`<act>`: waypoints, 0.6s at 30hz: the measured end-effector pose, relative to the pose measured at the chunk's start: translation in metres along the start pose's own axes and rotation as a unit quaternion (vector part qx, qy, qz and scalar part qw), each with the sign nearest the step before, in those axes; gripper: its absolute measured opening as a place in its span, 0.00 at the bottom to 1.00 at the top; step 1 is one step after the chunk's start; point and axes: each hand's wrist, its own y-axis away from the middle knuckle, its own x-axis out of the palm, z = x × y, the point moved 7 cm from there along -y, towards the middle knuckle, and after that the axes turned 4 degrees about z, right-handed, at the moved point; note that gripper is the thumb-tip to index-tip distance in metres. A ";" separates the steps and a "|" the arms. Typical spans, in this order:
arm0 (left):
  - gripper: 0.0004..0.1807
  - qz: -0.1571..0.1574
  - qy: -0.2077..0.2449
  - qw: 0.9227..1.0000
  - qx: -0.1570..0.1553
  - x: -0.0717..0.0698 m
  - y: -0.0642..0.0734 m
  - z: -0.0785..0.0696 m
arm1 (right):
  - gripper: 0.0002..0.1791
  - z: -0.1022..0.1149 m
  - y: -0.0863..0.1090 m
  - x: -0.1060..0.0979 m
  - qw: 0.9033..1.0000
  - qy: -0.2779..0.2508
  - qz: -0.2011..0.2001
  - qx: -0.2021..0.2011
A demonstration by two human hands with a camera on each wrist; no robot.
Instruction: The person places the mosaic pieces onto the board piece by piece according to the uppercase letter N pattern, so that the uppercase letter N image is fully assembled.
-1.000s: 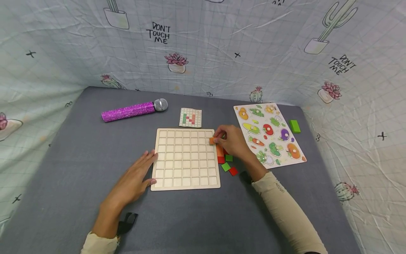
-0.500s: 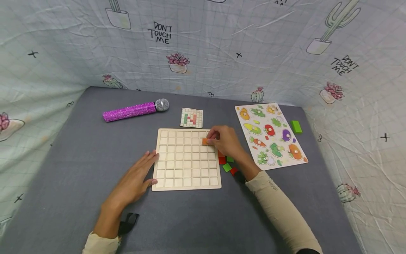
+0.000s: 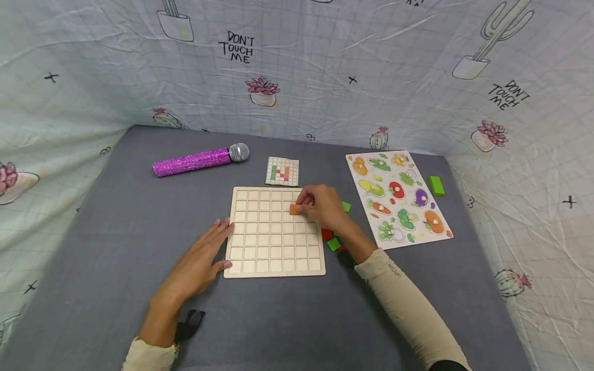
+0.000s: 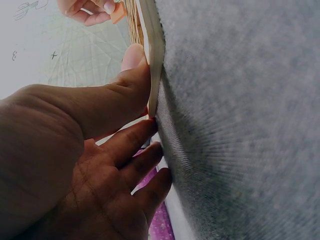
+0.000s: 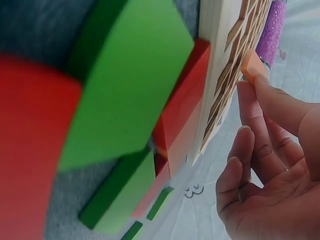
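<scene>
A pale wooden grid board [image 3: 276, 239] lies flat at the middle of the table. Over its upper right cells my right hand [image 3: 321, 206] pinches an orange square tile [image 3: 294, 209] between thumb and fingers; the right wrist view shows this orange tile [image 5: 254, 64] close above the grid. My left hand [image 3: 197, 263] rests along the board's left edge with fingers spread and fairly straight. In the left wrist view the left thumb [image 4: 134, 60] lies on the board's rim, and the other fingertips touch the table beside it.
Red tiles [image 3: 327, 234] and green tiles [image 3: 333, 244] lie along the board's right side. A small pattern card [image 3: 282, 171] sits behind the board. Farther out are a purple glitter microphone [image 3: 192, 162], a vegetable puzzle board [image 3: 399, 198] and a green block [image 3: 436, 185].
My right hand has carried the orange tile leftward from the board's right edge to over its upper cells. The left hand stays at the left edge.
</scene>
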 end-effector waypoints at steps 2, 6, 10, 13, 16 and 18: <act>0.48 -0.002 0.000 1.000 0.002 -0.001 0.000 -0.001 | 0.05 0.002 0.000 0.002 1.000 -0.005 0.008 -0.001; 0.48 -0.003 0.000 1.000 0.000 -0.002 0.000 -0.001 | 0.06 0.006 0.000 0.007 1.000 -0.015 0.025 -0.005; 0.48 -0.002 -0.002 1.000 -0.005 -0.002 0.000 -0.002 | 0.06 0.010 0.000 0.011 0.999 -0.009 0.035 -0.015; 0.48 -0.002 -0.003 1.000 -0.004 -0.002 -0.001 -0.002 | 0.05 0.010 -0.001 0.014 0.999 -0.004 0.040 -0.016; 0.48 -0.003 -0.003 1.000 -0.002 -0.001 -0.001 -0.002 | 0.05 0.010 -0.001 0.018 0.999 0.003 0.045 -0.013; 0.48 -0.004 -0.001 1.000 -0.002 -0.001 0.000 -0.002 | 0.06 0.010 -0.002 0.020 0.999 0.010 0.046 -0.011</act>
